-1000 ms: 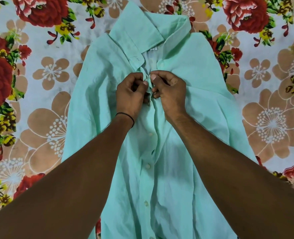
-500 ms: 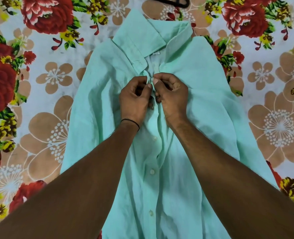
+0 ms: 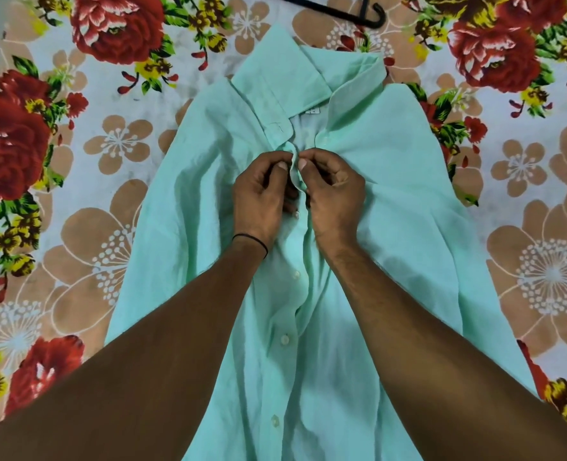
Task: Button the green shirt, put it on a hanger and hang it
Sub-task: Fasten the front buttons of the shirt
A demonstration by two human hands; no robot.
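Soft, even, fairly bright indoor light. Faint shadows lie on the shirt [image 3: 395, 201] beside the arms [image 3: 149, 377]. Edges bend from the wide lens; detail slightly soft.

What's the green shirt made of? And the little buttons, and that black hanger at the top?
The green shirt looks like thin woven cloth, maybe cotton, with a matte finish; it creases and bunches softly. The buttons are probably plastic: pale, smooth and slightly shiny. The hanger is black and a bit glossy, likely plastic, though coated metal is possible, as only part of it shows.

Single head-worn view, looking steeply down, close over the shirt [image 3: 392, 194], edges seemingly warped
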